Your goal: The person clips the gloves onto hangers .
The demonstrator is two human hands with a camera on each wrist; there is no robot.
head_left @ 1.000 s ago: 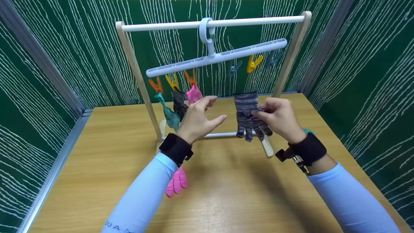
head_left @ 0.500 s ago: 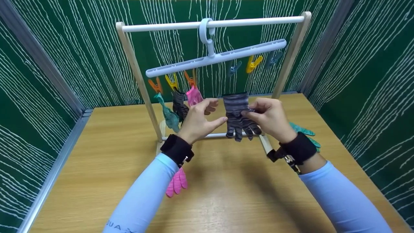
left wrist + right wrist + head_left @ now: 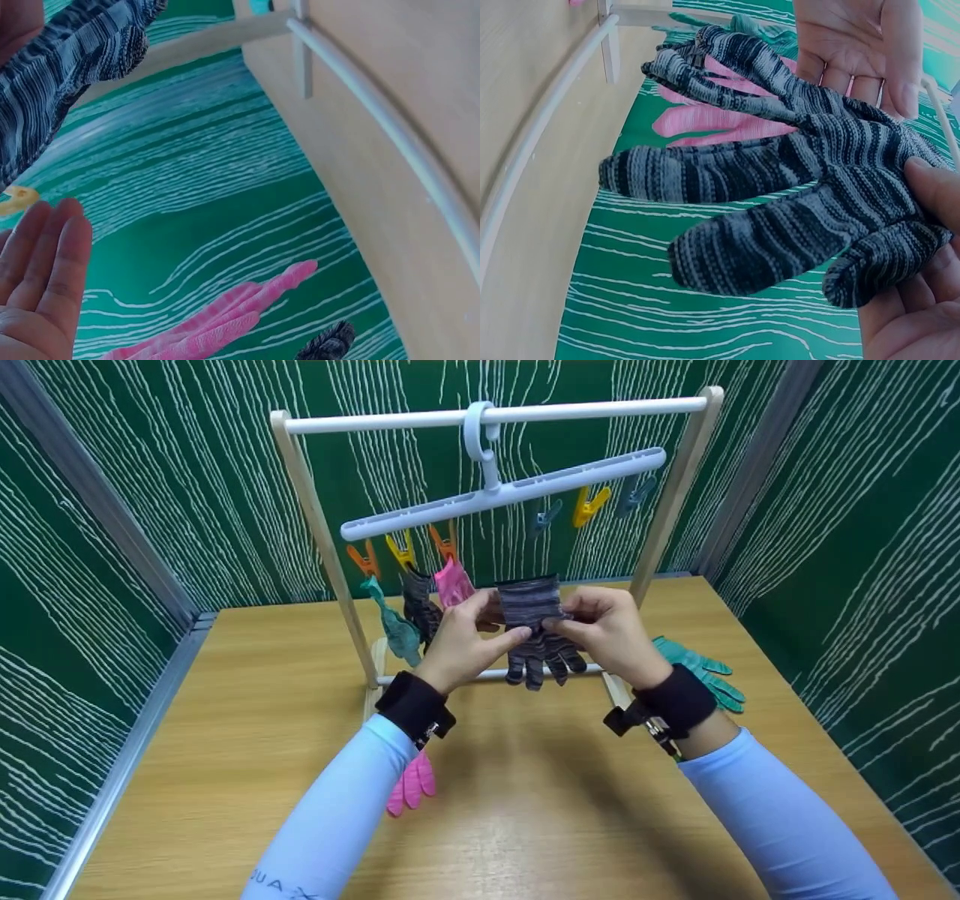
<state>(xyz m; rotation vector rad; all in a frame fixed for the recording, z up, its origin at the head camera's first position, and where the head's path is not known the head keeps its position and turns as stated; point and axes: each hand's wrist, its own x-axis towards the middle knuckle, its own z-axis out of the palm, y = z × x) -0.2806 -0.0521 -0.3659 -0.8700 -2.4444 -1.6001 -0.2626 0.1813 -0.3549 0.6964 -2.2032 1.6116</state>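
My right hand pinches a dark grey striped knit glove at its side, thumb in front and fingers behind. The glove's fingers dangle downward in the head view and spread wide in the right wrist view. My left hand is at the glove's other side, its thumb close to the fabric. In the left wrist view, the left hand's fingers are straight and apart from the glove. Behind hangs a pale blue clip hanger, tilted, with three blue and yellow clips on its right half.
On the hanger's left half, clips hold a green glove, a dark striped glove and a pink glove. A wooden rack supports the hanger. Another pink glove and a green glove lie on the table.
My right hand has carried the striped glove leftward until it reaches my left hand. The green glove on the table at right has come into fuller view. My left hand has barely moved.
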